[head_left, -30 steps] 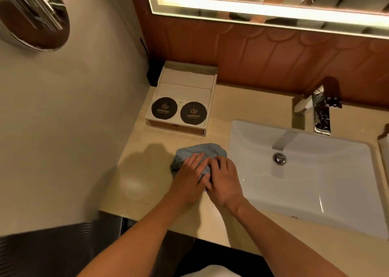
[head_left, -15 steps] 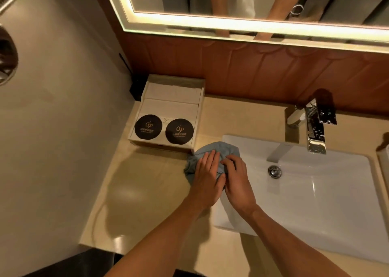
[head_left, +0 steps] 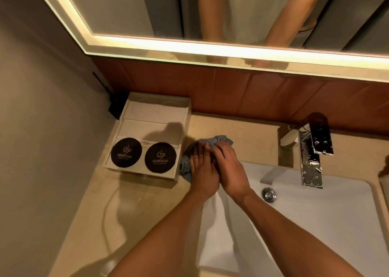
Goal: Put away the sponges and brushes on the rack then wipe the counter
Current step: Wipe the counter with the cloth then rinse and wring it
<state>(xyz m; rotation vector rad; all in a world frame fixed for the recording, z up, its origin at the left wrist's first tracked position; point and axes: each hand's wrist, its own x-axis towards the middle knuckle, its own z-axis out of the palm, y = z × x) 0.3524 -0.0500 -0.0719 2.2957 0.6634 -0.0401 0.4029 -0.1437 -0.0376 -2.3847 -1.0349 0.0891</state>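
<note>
Currently, only the head view is available, and we read it from the hands outward.

1. We locate the left hand [head_left: 203, 171] palm down on a crumpled grey-blue cloth [head_left: 186, 168]. Its fingers are straight and close together and press the fabric flat. It grips nothing.
2. We locate the right hand [head_left: 230, 167] just beside the left, touching it along the inner edge. It also lies palm down on the cloth, with fingers extended over the far part of the fabric, and it presses rather than clutches.
3. We find the cloth on the polished beige stone counter [head_left: 147, 217], at the far left corner of the white rectangular sink basin [head_left: 315, 230]. Both wrists cross above that corner.
4. We note a shallow white rectangular tray [head_left: 155, 118] just left of the cloth. We cannot tell whether the two touch.
5. We see two black round coasters with pale logos lying side by side in the tray's front compartment: the left coaster [head_left: 125, 152] and the right coaster [head_left: 160, 157].
6. We identify a square chrome faucet [head_left: 310, 160] on the counter behind the basin, and a round chrome drain plug [head_left: 268, 194] below its spout.
7. We record a brown tiled backsplash [head_left: 252, 91] behind the counter, with a light-edged wall mirror [head_left: 189, 45] above it that reflects both forearms.
</note>
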